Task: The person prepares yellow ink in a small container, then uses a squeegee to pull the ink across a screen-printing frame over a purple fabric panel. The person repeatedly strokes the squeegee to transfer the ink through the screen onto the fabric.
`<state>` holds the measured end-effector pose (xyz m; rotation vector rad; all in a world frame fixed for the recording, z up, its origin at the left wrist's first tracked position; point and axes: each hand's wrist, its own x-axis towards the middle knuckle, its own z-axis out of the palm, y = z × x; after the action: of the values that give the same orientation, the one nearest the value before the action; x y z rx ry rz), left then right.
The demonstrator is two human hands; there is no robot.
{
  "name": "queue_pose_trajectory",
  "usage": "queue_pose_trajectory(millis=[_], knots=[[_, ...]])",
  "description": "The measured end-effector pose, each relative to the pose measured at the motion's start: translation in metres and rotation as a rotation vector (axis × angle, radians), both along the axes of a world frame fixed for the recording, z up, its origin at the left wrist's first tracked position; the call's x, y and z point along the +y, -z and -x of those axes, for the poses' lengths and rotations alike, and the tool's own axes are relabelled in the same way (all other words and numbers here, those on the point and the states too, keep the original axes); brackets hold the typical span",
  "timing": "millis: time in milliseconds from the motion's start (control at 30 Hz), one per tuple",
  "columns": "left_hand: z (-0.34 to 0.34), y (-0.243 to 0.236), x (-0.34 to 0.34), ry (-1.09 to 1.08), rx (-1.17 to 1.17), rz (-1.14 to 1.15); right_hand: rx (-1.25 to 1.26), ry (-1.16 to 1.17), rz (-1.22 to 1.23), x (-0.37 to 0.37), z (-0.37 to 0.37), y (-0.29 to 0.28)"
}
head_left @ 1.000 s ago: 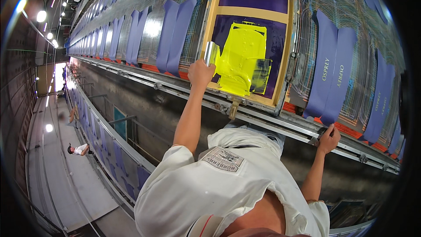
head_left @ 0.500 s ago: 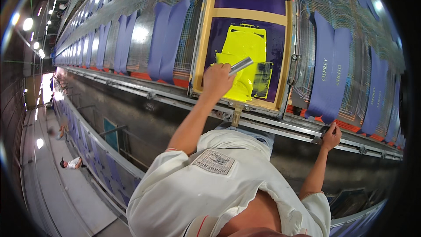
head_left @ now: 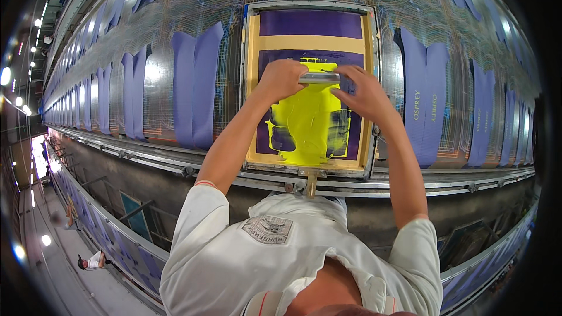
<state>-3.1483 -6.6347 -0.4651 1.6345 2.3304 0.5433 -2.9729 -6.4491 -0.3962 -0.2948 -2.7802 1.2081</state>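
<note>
Squeegee (head_left: 321, 78): left hand (head_left: 282, 79) clamped on; right hand (head_left: 364, 90) at right end, can't tell if gripping.
Likely stiff, light, slippery if yellow ink (head_left: 304, 120) spreads; hold both ends.

Left forearm (head_left: 233, 137): bare, being held outstretched toward the far side, slanted rightward. Left hand (head_left: 282, 81): being held back upward, fingers (head_left: 300, 71) being curled in. Right forearm (head_left: 405, 161): bare, being held outstretched, slanted leftward. Right hand (head_left: 364, 95): being held opposite, thumb (head_left: 339, 92) being parted from the fingertips (head_left: 345, 70).
</note>
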Motion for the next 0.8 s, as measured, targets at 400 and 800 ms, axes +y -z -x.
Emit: queue_pose_trajectory(millis=[400, 800], knots=[[0.041, 0.007, 0.041, -0.032, -0.075, 0.001, -0.232, -0.096, -0.223, 0.03, 0.084, 0.054], [-0.098, 0.009, -0.071, -0.001, -0.121, -0.177, -0.053, -0.123, -0.227, -0.077, -0.056, 0.061]])
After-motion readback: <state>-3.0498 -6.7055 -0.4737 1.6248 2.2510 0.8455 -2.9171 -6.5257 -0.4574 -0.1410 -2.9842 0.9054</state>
